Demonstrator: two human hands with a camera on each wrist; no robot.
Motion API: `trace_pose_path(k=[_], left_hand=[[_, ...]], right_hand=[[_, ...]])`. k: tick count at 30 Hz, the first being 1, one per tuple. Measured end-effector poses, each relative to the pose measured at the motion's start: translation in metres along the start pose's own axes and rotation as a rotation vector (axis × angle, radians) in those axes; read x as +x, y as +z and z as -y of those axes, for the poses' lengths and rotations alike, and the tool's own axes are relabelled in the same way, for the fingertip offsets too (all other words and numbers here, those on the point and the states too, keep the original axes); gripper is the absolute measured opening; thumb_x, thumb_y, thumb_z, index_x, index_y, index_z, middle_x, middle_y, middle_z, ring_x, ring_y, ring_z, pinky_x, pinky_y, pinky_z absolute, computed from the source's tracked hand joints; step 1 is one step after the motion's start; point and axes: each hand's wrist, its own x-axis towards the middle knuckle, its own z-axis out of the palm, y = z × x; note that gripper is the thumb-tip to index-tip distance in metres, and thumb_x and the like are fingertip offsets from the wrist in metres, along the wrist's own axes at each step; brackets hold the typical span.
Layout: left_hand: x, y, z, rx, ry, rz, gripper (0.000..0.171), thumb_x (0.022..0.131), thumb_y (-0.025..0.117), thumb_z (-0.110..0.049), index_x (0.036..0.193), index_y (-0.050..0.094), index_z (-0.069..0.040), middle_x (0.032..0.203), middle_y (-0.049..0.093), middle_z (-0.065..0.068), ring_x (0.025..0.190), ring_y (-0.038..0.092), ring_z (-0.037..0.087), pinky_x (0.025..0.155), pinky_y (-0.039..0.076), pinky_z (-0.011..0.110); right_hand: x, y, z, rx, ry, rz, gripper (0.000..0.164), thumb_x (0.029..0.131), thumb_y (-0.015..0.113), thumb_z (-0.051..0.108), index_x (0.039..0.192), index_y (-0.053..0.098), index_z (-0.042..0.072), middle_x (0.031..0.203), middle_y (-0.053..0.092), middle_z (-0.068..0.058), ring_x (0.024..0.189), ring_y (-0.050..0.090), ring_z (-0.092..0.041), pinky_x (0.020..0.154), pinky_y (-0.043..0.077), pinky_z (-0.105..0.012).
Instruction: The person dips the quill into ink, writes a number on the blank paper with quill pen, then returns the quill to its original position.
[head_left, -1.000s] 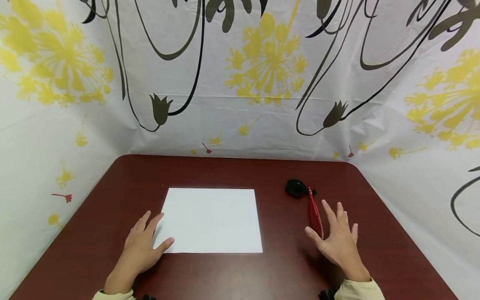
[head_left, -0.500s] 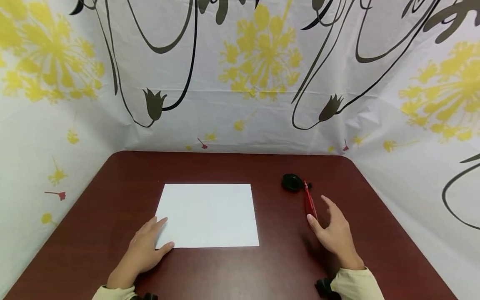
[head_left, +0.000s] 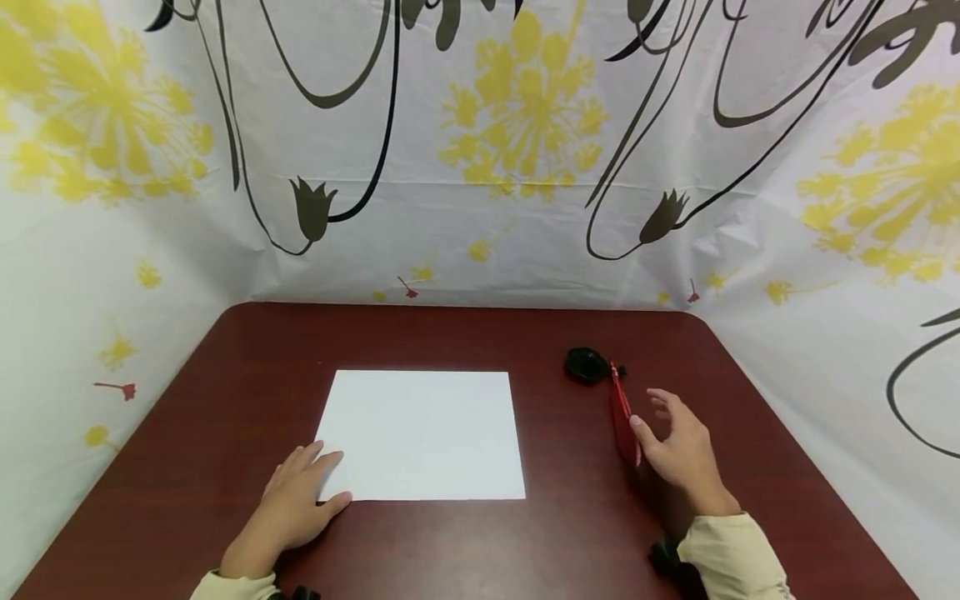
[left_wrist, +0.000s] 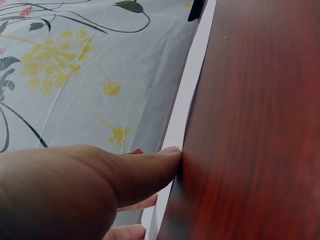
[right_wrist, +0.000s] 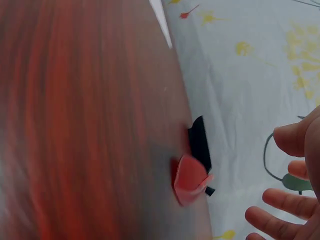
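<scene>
A blank white sheet of paper lies on the dark red-brown table. My left hand rests at its lower left corner, fingers spread. The left wrist view shows that thumb on the near edge of the sheet. To the right, my right hand hovers beside a slim red leaf-shaped object with a thin red stick along it; its thumb tip overlaps the object's edge. In the right wrist view the red object appears apart from the loosely bent fingers.
A small black round dish stands at the far end of the red object, with a black nub beside it. White cloth printed with flowers hangs round the table's far and side edges. Both sleeves bear black wrist straps.
My right hand's fingers have gone from spread to loosely bent, and its thumb has shifted along the red object. My left hand has settled slightly lower at the paper's corner.
</scene>
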Motion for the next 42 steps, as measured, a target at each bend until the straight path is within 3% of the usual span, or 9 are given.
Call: trace_pose_path(k=[9,19,29,36,42], left_hand=[[0.002,-0.002,0.001,-0.013,-0.004,-0.018,0.05,0.09,0.068,-0.022,0.133,0.055,-0.003,0.143,0.039,0.03,0.133,0.027,0.054,0.102,0.02,0.07],[0.001,-0.001,0.002,-0.003,-0.011,-0.019,0.05,0.089,0.069,-0.022,0.134,0.055,-0.003,0.143,0.039,0.029,0.133,0.028,0.053,0.102,0.021,0.07],[0.0,-0.001,0.004,0.008,-0.014,-0.025,0.049,0.089,0.069,-0.022,0.133,0.056,-0.003,0.142,0.04,0.029,0.132,0.029,0.053,0.102,0.022,0.07],[0.001,-0.002,0.004,-0.001,-0.014,-0.018,0.05,0.089,0.069,-0.022,0.134,0.055,-0.004,0.143,0.039,0.029,0.133,0.027,0.053,0.102,0.021,0.07],[0.001,-0.003,0.002,0.003,-0.015,-0.01,0.05,0.09,0.068,-0.024,0.134,0.055,-0.005,0.144,0.039,0.028,0.133,0.028,0.052,0.103,0.021,0.069]], right_hand=[[0.027,0.001,-0.016,-0.083,-0.108,0.037,0.042,0.086,0.071,0.01,0.123,0.055,-0.002,0.106,0.063,-0.025,0.095,0.06,-0.042,0.075,0.047,-0.059],[0.054,0.005,-0.027,-0.166,-0.251,0.123,0.041,0.085,0.071,0.009,0.122,0.057,0.0,0.11,0.063,-0.023,0.094,0.062,-0.038,0.074,0.05,-0.056],[0.073,0.015,-0.044,-0.251,-0.449,0.098,0.036,0.081,0.075,0.008,0.114,0.062,0.003,0.101,0.066,-0.018,0.074,0.064,-0.035,0.06,0.051,-0.051],[0.081,0.022,-0.053,-0.283,-0.549,0.096,0.034,0.076,0.078,0.005,0.107,0.066,0.001,0.096,0.067,-0.017,0.076,0.065,-0.034,0.059,0.052,-0.05],[0.088,0.026,-0.059,-0.297,-0.574,0.122,0.033,0.075,0.079,0.003,0.106,0.067,0.001,0.096,0.068,-0.018,0.078,0.066,-0.035,0.06,0.052,-0.049]])
